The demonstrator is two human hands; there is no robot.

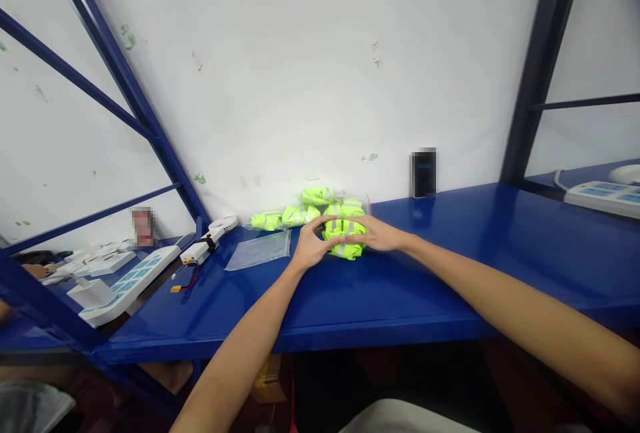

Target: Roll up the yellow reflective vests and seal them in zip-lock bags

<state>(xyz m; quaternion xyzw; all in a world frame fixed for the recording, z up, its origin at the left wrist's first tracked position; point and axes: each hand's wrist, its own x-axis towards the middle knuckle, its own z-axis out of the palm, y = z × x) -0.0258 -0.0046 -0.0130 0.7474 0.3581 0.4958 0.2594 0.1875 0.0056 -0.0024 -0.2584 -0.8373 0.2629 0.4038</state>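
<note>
Both my hands meet over a folded neon-yellow vest with grey reflective stripes (344, 238) on the blue shelf (450, 266). My left hand (311, 244) grips the vest's left end with curled fingers. My right hand (379, 233) holds its right end, fingers closed over the top. Behind them, against the white wall, lie several more folded yellow vests (300, 213). An empty clear plastic bag (259, 249) lies flat just left of my left hand.
A small white fan (216, 233) and a white battery pack with red wires (190, 265) lie left of the bag. A white power strip (130, 283) sits further left, another power strip (603, 194) at far right. A dark box (423, 173) stands by the wall.
</note>
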